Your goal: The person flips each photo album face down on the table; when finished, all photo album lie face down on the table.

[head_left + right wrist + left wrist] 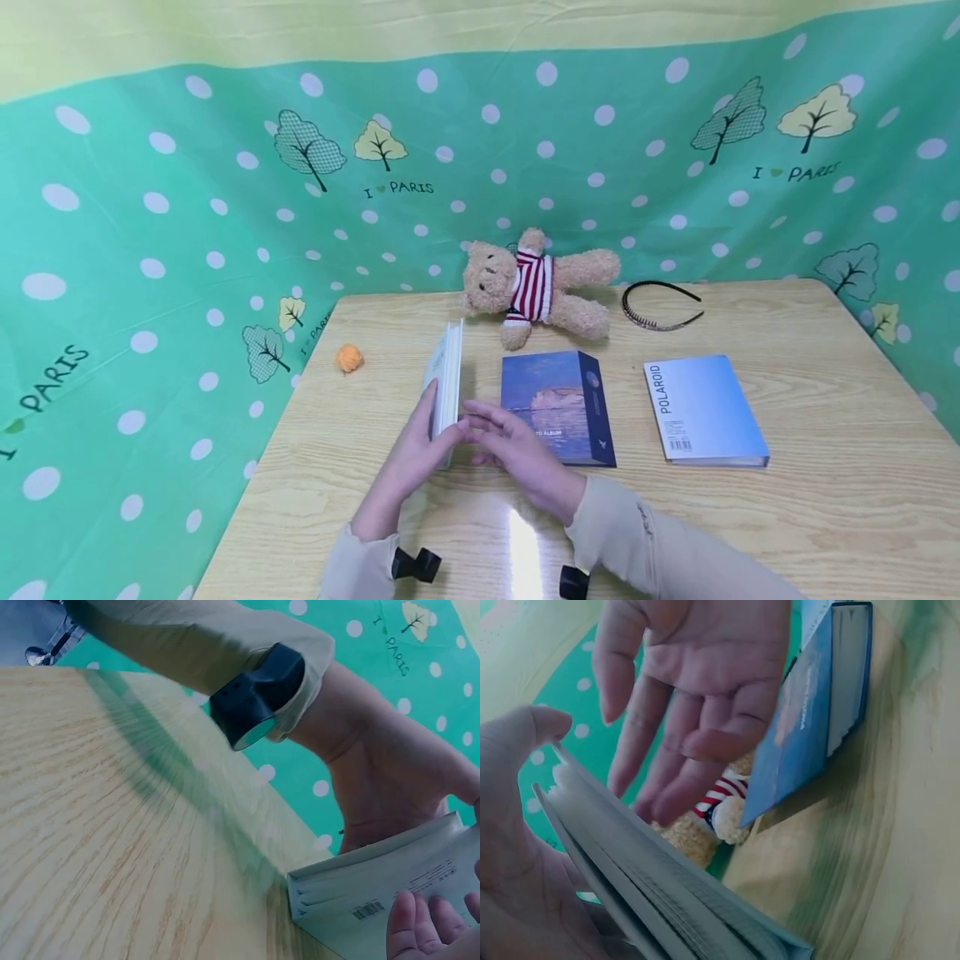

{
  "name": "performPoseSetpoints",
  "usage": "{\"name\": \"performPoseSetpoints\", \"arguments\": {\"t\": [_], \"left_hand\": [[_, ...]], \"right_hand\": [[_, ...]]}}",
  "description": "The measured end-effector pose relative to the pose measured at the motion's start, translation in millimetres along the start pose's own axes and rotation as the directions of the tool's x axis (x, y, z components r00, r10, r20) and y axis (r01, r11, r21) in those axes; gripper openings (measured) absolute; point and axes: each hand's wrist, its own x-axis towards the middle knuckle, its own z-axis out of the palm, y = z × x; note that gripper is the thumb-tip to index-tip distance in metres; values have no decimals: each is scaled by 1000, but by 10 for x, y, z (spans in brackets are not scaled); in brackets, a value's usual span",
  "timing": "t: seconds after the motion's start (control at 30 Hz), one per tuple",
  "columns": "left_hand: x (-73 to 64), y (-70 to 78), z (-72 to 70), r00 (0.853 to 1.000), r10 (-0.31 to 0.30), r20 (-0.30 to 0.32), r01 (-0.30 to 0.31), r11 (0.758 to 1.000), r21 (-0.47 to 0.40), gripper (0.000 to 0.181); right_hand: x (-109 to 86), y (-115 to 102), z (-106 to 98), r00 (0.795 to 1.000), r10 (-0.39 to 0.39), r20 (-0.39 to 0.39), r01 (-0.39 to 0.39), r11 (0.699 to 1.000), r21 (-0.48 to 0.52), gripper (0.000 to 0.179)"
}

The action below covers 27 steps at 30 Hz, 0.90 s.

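Note:
My left hand grips a pale, thick book, its thumb on the near edge and its fingers round the left cover. The book stands upright on the wooden table, spine and covers nearly vertical; a barcode shows on the cover facing right in the right wrist view. Beside that cover is my right hand, its fingers loosely extended and holding nothing. In the left wrist view the pages are slightly parted at one end. Just behind the right hand lies a dark blue photo album with a sea cliff picture.
A light blue Polaroid album lies to the right. Along the back are a teddy bear in a striped shirt and a black toothed headband. An orange ball-like item sits at the left. A green dotted cloth hangs behind the table.

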Motion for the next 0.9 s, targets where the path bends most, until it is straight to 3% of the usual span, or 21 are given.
{"name": "performPoseSetpoints", "arguments": {"t": [0.27,0.43,0.67,0.9], "left_hand": [[-9,69,-78,999,-54,6,54,998,-15,81],[-18,89,-120,999,-52,10,52,997,-56,73],[-27,105,-205,997,-29,-67,23,996,-87,64],[-19,89,-306,989,-49,-140,22,981,-193,60]], "right_hand": [[23,105,17,998,-9,55,10,1000,-19,58],[39,154,13,998,-14,60,16,999,-31,62],[74,206,-5,1000,-4,14,5,998,-70,65],[103,261,-18,999,37,9,-36,996,-77,72]]}}
